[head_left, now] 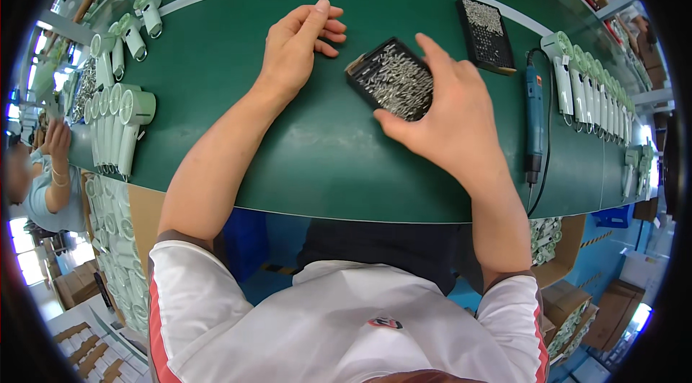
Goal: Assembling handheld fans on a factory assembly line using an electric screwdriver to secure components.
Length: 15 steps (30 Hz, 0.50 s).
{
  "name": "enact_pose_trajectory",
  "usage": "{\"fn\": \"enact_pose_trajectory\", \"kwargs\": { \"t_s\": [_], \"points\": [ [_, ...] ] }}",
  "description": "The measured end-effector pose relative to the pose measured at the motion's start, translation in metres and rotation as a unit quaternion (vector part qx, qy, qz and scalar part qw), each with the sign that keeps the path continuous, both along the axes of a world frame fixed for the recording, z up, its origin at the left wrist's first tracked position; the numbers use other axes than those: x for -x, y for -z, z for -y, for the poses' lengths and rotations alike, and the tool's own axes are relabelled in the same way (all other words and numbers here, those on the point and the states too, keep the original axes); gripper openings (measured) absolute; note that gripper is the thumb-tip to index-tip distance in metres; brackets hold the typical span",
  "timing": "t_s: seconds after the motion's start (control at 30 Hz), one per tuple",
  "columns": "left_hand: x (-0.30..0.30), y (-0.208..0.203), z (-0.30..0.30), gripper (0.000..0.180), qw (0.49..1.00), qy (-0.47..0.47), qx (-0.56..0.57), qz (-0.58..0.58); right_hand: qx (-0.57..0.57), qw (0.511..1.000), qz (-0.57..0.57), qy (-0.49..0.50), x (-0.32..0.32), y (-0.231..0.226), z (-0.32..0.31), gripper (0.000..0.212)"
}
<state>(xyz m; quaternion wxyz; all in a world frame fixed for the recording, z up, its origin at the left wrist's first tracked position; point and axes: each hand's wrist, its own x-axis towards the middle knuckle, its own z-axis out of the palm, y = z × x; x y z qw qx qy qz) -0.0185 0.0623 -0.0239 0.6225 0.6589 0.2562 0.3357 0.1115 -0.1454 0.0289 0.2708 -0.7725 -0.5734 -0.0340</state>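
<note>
My right hand spans the right end of a black tray heaped with small silver screws. Its thumb lies along the near edge and its index finger by the far side; the other fingertips are hidden. To the left of the tray, my left hand hovers over the green table with its fingers loosely bent and apart, and nothing shows in it. Farther right lies a second black tray, with screws piled at its far end and rows of small holes at the near end.
A blue electric screwdriver with a cable lies at the right. Rows of pale green handheld fans stand on the right and left. A co-worker's hand is at the far left. Boxes of green parts sit below the table edge.
</note>
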Motion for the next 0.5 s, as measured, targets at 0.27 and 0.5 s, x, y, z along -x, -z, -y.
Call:
{"fn": "enact_pose_trajectory", "kwargs": {
  "t_s": [0.27,0.5],
  "points": [
    [-0.0010,0.0004,-0.0009,0.050,1.000,-0.001,0.003,0.004,-0.054,0.998,0.028,-0.008,-0.0071,0.0028,-0.0008,0.090],
    [-0.0021,0.0010,-0.0002,0.050,1.000,-0.002,0.009,-0.001,-0.070,0.996,0.047,-0.006,-0.0059,0.0035,-0.0028,0.092]
  ]
}}
